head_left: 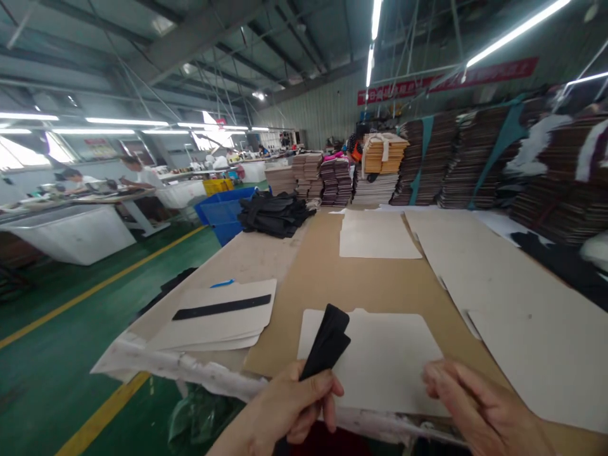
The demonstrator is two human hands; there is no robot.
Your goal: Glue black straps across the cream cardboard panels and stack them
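Observation:
My left hand (304, 399) is closed round a few black fabric strips (327, 339), whose upper ends stick up past the thumb. Beneath them lies a pale card panel (380, 354) with rounded corners, near the table's front edge. Over that panel's right edge is my right hand (463, 392), fingers curled together; whatever they may pinch is hidden. To the left, another black strip (223, 307) lies flat across a small pile of pale card panels (213, 335).
Farther back are a single pale panel (375, 234) and a heap of black fabric pieces (275, 212). Large pale sheets (513, 304) cover the right side. Blue bins (221, 212) stand beyond the table's left edge. Tall stacks of bundled material (427, 164) line the back.

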